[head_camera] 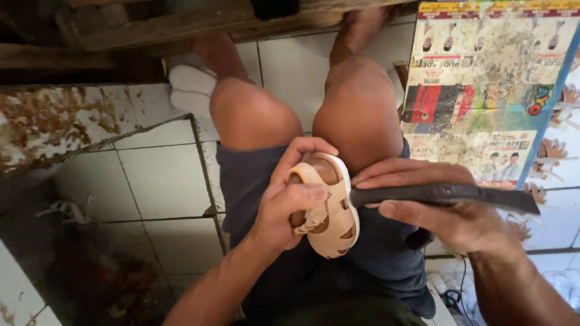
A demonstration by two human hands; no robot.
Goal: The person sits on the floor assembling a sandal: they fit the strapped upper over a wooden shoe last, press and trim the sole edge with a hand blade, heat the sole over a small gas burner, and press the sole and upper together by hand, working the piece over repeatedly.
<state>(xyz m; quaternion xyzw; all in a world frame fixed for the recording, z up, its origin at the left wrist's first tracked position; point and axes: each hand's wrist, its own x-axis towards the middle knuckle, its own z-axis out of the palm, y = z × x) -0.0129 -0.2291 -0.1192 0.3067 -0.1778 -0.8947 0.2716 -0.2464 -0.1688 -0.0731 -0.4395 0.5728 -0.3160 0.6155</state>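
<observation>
My left hand grips a small beige child's sandal with cut-out straps and a brown insole, held over my lap between my knees. My right hand holds a long flat black strip, like a file or tool, lying level with its left end touching the sandal's right edge. Both hands are close together above my dark blue shorts.
I sit on a white tiled floor. A stained printed cardboard sheet lies at the right, over brown cut-out pieces. A white cloth lies by my left knee. Wooden beams cross the top. A glue-stained surface is at the left.
</observation>
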